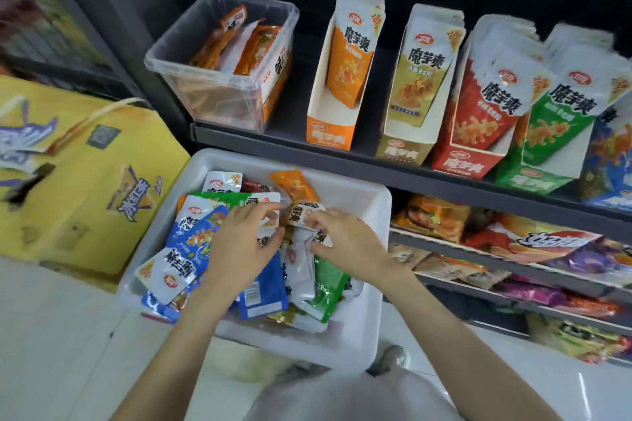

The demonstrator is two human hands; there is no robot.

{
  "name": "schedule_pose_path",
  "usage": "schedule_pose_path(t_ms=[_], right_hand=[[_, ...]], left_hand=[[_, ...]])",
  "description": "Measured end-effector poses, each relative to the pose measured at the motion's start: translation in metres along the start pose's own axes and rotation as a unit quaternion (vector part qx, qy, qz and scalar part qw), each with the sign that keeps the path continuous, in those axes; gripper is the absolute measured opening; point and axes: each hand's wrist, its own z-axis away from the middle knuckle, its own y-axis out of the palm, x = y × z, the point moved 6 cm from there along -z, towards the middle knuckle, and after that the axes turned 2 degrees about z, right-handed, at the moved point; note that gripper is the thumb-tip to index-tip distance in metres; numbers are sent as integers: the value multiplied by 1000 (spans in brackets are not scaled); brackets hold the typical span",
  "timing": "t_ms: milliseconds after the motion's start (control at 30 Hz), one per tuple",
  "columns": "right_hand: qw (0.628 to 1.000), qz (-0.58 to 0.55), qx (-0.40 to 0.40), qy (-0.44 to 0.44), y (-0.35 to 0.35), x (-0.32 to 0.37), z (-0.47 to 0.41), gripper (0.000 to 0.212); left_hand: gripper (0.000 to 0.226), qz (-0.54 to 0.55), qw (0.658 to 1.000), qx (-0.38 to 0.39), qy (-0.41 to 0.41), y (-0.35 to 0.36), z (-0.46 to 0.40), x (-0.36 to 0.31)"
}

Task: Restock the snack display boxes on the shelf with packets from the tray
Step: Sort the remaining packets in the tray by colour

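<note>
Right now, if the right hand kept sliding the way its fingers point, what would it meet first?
The right hand points left across the tray, so it would probably meet the left hand first; both are already on the same packets, though depth is unclear.

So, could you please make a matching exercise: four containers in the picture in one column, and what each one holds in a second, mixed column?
Column 1
1. orange display box
2. red display box
3. clear plastic bin
4. white tray

Column 2
A. mixed blue, green, white and orange packets, both hands among them
B. one orange packet visible, much space free
C. packed full with red packets
D. loose orange packets, lying untidily

Pairs: 1-B, 2-C, 3-D, 4-A
</note>
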Motion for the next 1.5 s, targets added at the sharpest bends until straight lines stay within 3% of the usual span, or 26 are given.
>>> schedule_pose_path(t_ms=[200, 300, 367, 500, 600, 800, 967, 1033, 1067, 1133, 1167, 1200, 1267, 1333, 1400, 1500], right_hand=[[990, 82, 112, -18, 53, 4, -16, 68], [984, 104, 139, -26, 61, 5, -16, 71], [987, 111, 115, -21, 60, 5, -17, 60], [999, 52, 1, 14, 46, 0, -17, 16], [999, 21, 22, 28, 47, -7, -16, 24], [994, 72, 85, 18, 58, -5, -18, 24], [995, -3, 14, 98, 33, -16, -13, 12], [961, -230, 0, 153, 4, -21, -3, 11], [909, -378, -1, 175, -12, -21, 4, 12], [804, -569, -22, 171, -43, -18, 19, 8], [786, -594, -39, 164, -56, -20, 25, 12], [790, -589, -57, 159, -65, -23, 30, 18], [826, -532, -100, 160, -78, -31, 35, 20], [860, -470, -125, 158, -82, -39, 35, 16], [898, -396, -124, 143, -84, -40, 33, 17], [927, -347, -101, 98, -90, -34, 33, 16]], left_hand=[[73, -113, 978, 171, -46, 31, 32, 25], [74, -138, 970, 193, -50, 36, 35, 28], [73, -153, 968, 195, -45, 37, 34, 27], [69, -147, 972, 182, -38, 37, 36, 26], [66, -127, 979, 156, -20, 38, 38, 23], [65, -119, 983, 139, -13, 39, 38, 20], [82, -80, 985, 127, 84, 43, 41, -3], [77, -45, 990, 99, 91, 45, 40, -22], [62, 2, 996, 54, 71, 42, 37, -30], [33, 163, 984, -63, -45, 26, 26, -40], [33, 260, 953, -90, -126, 23, 20, -40], [29, 356, 910, -89, -195, 26, 16, -40], [12, 483, 837, -55, -252, 32, 5, -46], [17, 524, 812, -18, -256, 33, -3, -55], [21, 508, 830, 19, -230, 32, -7, -63], [25, 457, 869, 112, -154, 32, -11, -80]])
